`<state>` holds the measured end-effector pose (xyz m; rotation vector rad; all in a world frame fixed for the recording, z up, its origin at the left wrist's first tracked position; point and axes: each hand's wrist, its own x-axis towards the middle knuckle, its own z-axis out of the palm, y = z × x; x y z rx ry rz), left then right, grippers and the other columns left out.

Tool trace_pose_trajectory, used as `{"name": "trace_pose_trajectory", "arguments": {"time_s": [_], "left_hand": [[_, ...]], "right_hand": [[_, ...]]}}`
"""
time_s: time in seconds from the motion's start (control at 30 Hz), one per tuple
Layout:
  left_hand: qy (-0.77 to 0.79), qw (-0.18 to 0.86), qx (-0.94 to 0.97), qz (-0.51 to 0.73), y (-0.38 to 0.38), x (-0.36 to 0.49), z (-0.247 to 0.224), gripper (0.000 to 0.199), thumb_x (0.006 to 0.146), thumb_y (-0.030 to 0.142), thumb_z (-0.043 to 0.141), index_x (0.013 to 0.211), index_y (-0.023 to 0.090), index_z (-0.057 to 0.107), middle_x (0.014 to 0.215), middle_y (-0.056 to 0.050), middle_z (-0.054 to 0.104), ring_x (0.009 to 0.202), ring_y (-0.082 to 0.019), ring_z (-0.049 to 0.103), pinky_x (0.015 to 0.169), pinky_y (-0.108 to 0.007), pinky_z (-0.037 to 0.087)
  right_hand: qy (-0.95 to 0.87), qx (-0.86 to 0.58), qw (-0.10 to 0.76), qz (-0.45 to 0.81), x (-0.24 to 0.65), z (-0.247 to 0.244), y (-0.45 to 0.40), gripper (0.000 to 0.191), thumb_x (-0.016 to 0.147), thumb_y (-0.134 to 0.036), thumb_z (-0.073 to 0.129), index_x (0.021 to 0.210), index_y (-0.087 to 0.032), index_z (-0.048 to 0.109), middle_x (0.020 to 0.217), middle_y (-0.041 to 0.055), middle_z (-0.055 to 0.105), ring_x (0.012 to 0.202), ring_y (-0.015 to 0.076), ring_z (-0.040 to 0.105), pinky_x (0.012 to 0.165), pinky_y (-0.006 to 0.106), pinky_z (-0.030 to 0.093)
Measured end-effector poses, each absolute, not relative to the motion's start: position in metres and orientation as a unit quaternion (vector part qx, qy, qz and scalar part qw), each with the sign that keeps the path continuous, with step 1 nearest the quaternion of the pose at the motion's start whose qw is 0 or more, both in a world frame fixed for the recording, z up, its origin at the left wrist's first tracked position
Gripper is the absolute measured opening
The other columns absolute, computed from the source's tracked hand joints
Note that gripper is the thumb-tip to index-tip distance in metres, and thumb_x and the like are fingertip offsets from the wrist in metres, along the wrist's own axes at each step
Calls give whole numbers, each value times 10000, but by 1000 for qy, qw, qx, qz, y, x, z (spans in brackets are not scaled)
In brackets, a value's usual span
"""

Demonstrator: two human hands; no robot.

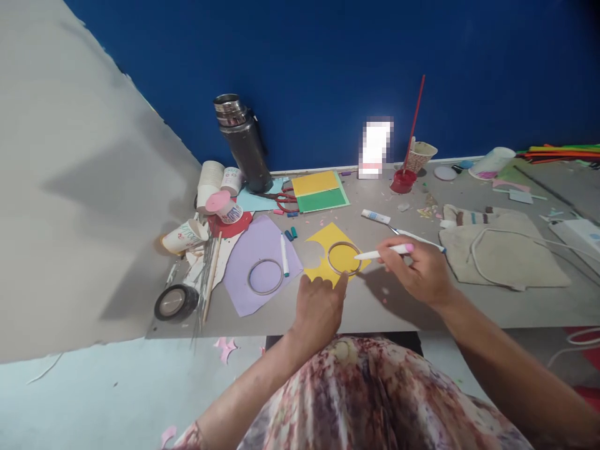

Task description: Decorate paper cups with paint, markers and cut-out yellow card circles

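Observation:
My right hand [419, 269] grips a white marker [384, 253] with a pink end, its tip over the right side of a metal ring [329, 265]. The ring lies flat on a piece of yellow paper [332, 232] that has a round bite cut from its left side. My left hand [321, 306] has its fingers curled and its index finger extended, the fingertip pressing on the ring's lower edge. Left of it, a second ring [250, 286] rests on a lilac sheet [244, 304], beside a white marker with a green end [284, 256].
Around the work lie a tape roll [175, 302], paper cups [185, 237], a tall dark flask [244, 144], red-handled scissors [285, 201], stacked coloured paper [319, 200] and a glue tube [375, 216]. A cloth [510, 265] with a white cable is at right. The blue wall [300, 81] stands behind.

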<state>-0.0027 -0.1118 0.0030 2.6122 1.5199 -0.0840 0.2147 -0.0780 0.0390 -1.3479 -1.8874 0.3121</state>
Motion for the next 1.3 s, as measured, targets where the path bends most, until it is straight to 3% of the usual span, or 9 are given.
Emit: {"name": "trace_pose_trajectory", "arguments": {"time_s": [0.07,0.17,0.33,0.53,0.73,0.87,1.13,1.3], "left_hand": [[508,73,856,-57,-116,0,-1,533,1037,263,470,1563,177,457,805,-104,740,762,-278,710,751,-421,460],[514,78,852,-60,-120,4,-7,578,1027,271,492,1584,137,418,793,-124,760,719,-255,735,730,-384,467],[515,85,853,-30,-119,6,-11,551,1003,276,540,1520,95,485,775,-135,764,716,-264,749,711,-367,495],[511,89,855,-20,-119,5,-10,452,995,317,564,1394,108,600,850,-159,778,733,-269,752,671,-347,517],[506,100,856,-31,-118,7,-9,620,976,319,609,1537,94,467,837,-152,783,739,-275,768,663,-342,540],[508,106,854,-35,-116,8,-7,597,1011,336,564,1537,69,474,821,-172,783,748,-285,778,672,-357,552],[519,145,838,-83,-113,12,8,642,1009,386,596,1562,91,455,867,-189,799,792,-288,795,738,-367,561],[522,143,835,-96,-112,13,8,669,1013,400,586,1577,78,425,862,-197,796,800,-300,797,737,-372,562]], "right_hand": [[-782,-494,351,145,201,49,-61,291,1009,-355,489,838,-218,679,670,5,724,563,148,618,612,268,429],[-844,-465,218,157,174,64,-37,326,1020,-374,455,837,-214,673,755,34,750,651,171,634,651,288,386],[-914,-389,-19,116,128,77,-18,341,1032,-370,437,891,-202,698,837,82,788,762,222,687,633,316,289],[-927,-335,-142,91,104,68,-14,383,1022,-408,437,1015,-186,749,961,143,815,868,288,745,664,329,355],[-929,-335,-141,74,98,61,-5,387,1023,-372,419,1064,-178,752,1002,156,818,940,319,760,724,349,420],[-924,-357,-121,68,98,61,6,375,1028,-360,416,1049,-172,740,982,152,815,943,313,749,744,345,417],[-886,-449,-9,114,128,55,44,395,1028,-418,429,892,-172,707,857,132,776,792,253,689,644,310,325],[-850,-500,65,148,175,45,50,388,1034,-394,399,834,-187,659,802,78,752,752,206,667,675,291,376]]}}
